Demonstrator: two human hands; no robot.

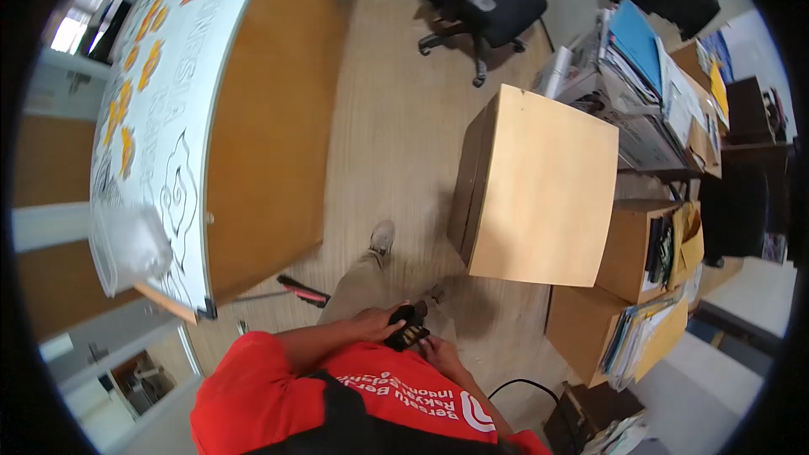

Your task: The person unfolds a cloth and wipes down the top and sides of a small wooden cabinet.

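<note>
Close to the front of the red shirt [396,388], my left hand [371,324] has its fingers wrapped round a small black object [407,327], perhaps a glove or pouch, with tan marks on its lower part. My right hand [440,354] touches the lower right side of the same black object, its fingers bent against it. What exactly the object is cannot be made out. Below it are khaki trousers and one shoe [383,236] on the wooden floor.
A white-topped table [227,0] with orange shapes and a plastic container [131,244] stands left. A light wooden cabinet [548,190] is at right, with shelves of folders [645,341] beyond. A black office chair [497,0] stands ahead. A red-black item [303,291] lies on the floor.
</note>
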